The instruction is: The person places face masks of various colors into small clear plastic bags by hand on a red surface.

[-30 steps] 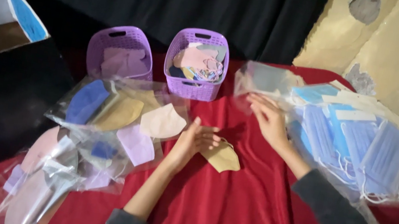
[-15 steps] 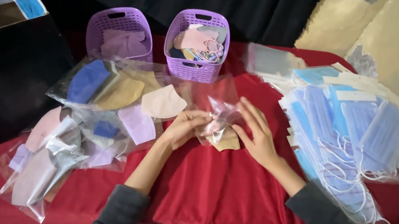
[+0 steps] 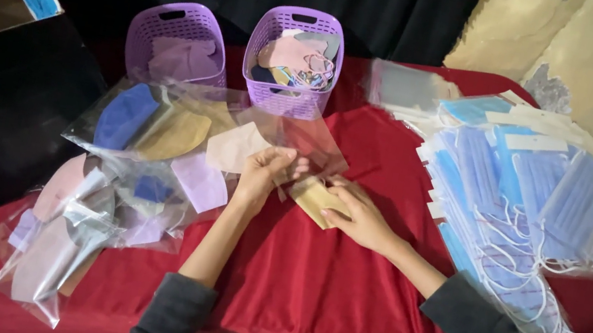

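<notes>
On the red cloth (image 3: 307, 290), left hand (image 3: 262, 177) pinches a clear sleeve (image 3: 308, 144); right hand (image 3: 361, 217), fingers flat, presses a tan mask (image 3: 314, 196), which could crumple if pushed against the slack opening.

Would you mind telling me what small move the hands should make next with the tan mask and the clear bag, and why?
Probably slide the tan mask into the clear bag. The left hand holds the bag's lower edge right beside the mask, and the right hand rests on the mask, which lies unbagged on the red cloth. Whether the bag's mouth is open cannot be told.
</notes>
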